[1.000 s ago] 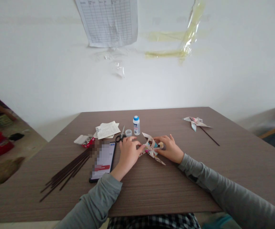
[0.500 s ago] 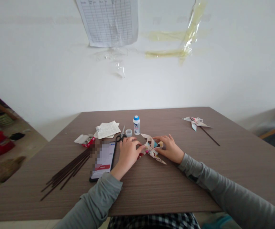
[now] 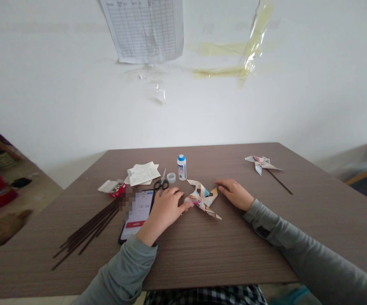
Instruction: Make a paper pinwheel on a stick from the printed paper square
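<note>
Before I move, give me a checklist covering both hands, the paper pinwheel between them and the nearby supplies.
1. Pinwheel resting on the table: ok.
2. Left hand beside the pinwheel's left side: ok.
3. Right hand gripping the pinwheel: not ok, its fingers are only near a blade tip.
4. Pinwheel's centre fastened: cannot tell, too small.
5. Blue-topped bottle upright: ok.
6. Red-and-white box closed: not ok, lid open.

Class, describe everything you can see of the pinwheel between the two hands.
The pinwheel looks like folded, printed paper, pale with pink, blue and dark patches. Its curved, pointed blades meet at the centre; no stick shows on it. It lies on the brown table. The left hand has its thumb at one blade; whether the right hand touches another, I cannot tell.
</note>
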`<state>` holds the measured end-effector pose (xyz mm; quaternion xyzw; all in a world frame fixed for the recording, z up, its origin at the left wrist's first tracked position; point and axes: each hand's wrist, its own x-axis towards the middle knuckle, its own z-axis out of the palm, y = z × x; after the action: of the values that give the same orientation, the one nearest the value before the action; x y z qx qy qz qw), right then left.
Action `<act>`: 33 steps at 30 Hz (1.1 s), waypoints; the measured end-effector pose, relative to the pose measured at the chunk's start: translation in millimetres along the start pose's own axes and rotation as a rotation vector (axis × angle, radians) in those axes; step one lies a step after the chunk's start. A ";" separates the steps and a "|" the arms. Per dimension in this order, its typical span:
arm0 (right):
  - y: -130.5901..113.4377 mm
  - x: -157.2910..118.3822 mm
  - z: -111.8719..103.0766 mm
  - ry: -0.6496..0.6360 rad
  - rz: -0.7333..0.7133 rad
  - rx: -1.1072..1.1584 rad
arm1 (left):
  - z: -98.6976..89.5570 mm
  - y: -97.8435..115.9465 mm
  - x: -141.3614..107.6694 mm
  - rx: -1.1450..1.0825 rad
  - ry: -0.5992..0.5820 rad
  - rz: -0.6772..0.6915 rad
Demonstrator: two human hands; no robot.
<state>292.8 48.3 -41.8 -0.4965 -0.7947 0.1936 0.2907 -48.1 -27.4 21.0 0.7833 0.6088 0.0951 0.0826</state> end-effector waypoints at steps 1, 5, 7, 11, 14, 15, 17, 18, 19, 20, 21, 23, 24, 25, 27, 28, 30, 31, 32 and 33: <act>5.2 0.8 0.4 -0.010 -0.007 -0.007 | -0.3 -1.2 -1.5 -0.002 -0.016 0.012; 19.7 0.8 3.6 -0.032 -0.025 -0.016 | 1.5 -7.2 -7.1 0.004 -0.071 0.034; 22.8 -0.9 4.3 -0.036 -0.038 -0.011 | 3.9 -10.0 -9.5 0.009 -0.077 0.044; 23.9 -4.0 4.9 -0.041 -0.044 -0.019 | 7.8 -11.8 -13.2 0.001 -0.047 0.062; 23.5 -4.5 5.7 -0.043 -0.039 -0.038 | 7.0 -9.0 -15.9 -0.001 -0.057 0.040; 23.5 -4.5 5.9 -0.044 -0.040 -0.042 | 6.2 -7.6 -16.9 -0.005 -0.057 0.032; 23.6 -4.4 6.1 -0.046 -0.042 -0.044 | 4.2 -5.0 -19.1 -0.014 -0.049 0.019; 23.6 -4.4 6.0 -0.046 -0.043 -0.042 | 3.3 -3.8 -20.2 -0.015 -0.043 0.016; 23.5 -4.4 5.9 -0.044 -0.044 -0.041 | 2.4 -2.9 -21.3 -0.014 -0.036 0.013; 23.4 -4.4 5.7 -0.043 -0.045 -0.039 | 1.7 -2.1 -22.2 -0.011 -0.032 0.009; 23.1 -4.5 5.4 -0.043 -0.045 -0.040 | 1.2 -1.5 -23.1 -0.007 -0.031 0.006; 22.2 -4.7 5.0 -0.045 -0.041 -0.044 | 0.5 -1.0 -24.3 0.004 -0.033 0.004; 21.6 -4.9 4.7 -0.046 -0.038 -0.046 | 0.5 -1.1 -24.8 0.010 -0.038 0.003; 21.0 -5.0 4.5 -0.047 -0.035 -0.048 | 0.7 -1.5 -25.0 0.019 -0.045 0.003; 19.8 -5.2 4.0 -0.046 -0.032 -0.047 | 1.7 -3.3 -25.3 0.038 -0.054 0.004; 19.2 -5.2 3.8 -0.044 -0.032 -0.045 | 2.5 -4.7 -25.3 0.046 -0.054 0.003; 18.1 -5.2 3.2 -0.041 -0.030 -0.044 | 4.0 -8.4 -25.5 0.049 -0.032 0.000; 17.6 -5.2 3.0 -0.040 -0.027 -0.045 | 4.4 -10.6 -25.9 0.043 -0.011 -0.002; 17.2 -5.2 2.8 -0.040 -0.024 -0.047 | 4.3 -12.9 -26.6 0.034 0.012 -0.004; 16.8 -5.2 2.6 -0.042 -0.021 -0.050 | 3.6 -15.2 -27.5 0.024 0.034 -0.005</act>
<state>304.2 50.8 -55.3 -0.4909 -0.8105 0.1809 0.2634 -68.0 -50.4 12.4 0.7811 0.6130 0.1007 0.0631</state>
